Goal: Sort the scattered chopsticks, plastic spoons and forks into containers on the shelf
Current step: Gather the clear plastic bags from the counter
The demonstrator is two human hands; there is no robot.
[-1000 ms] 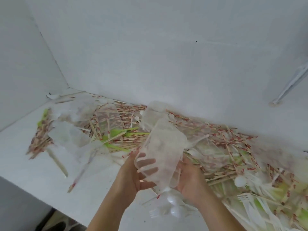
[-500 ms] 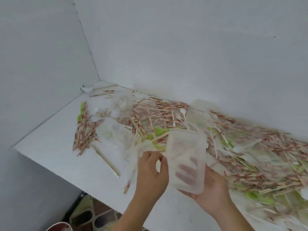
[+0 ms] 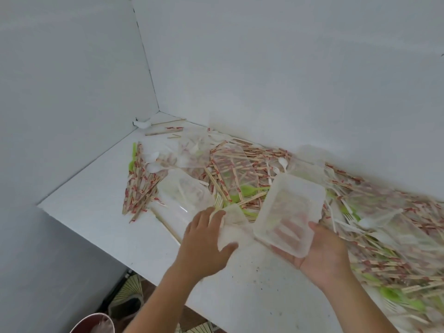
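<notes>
My right hand (image 3: pixel 322 251) holds a clear rectangular plastic container (image 3: pixel 290 210) from underneath, tilted, its opening facing me. My left hand (image 3: pixel 204 239) grips a second clear container (image 3: pixel 234 224) just left of it, low over the white shelf (image 3: pixel 96 212). Behind both lies a wide scatter of wooden chopsticks with red-printed wrappers (image 3: pixel 139 186), green plastic spoons (image 3: pixel 247 191) and white plastic forks (image 3: pixel 332 212) along the back wall. More clear containers lie among them, one (image 3: pixel 185 191) beside my left hand and another (image 3: pixel 235 169) on the pile.
The shelf ends at a corner on the left where two white walls meet. A white crumpled scrap (image 3: pixel 143 123) sits in that corner. Below the shelf's front edge are a red-rimmed bin (image 3: pixel 93 323) and patterned floor.
The two containers, held together a second ago, are now apart, one in each hand. My view has swung left toward the corner and the shelf's left end.
</notes>
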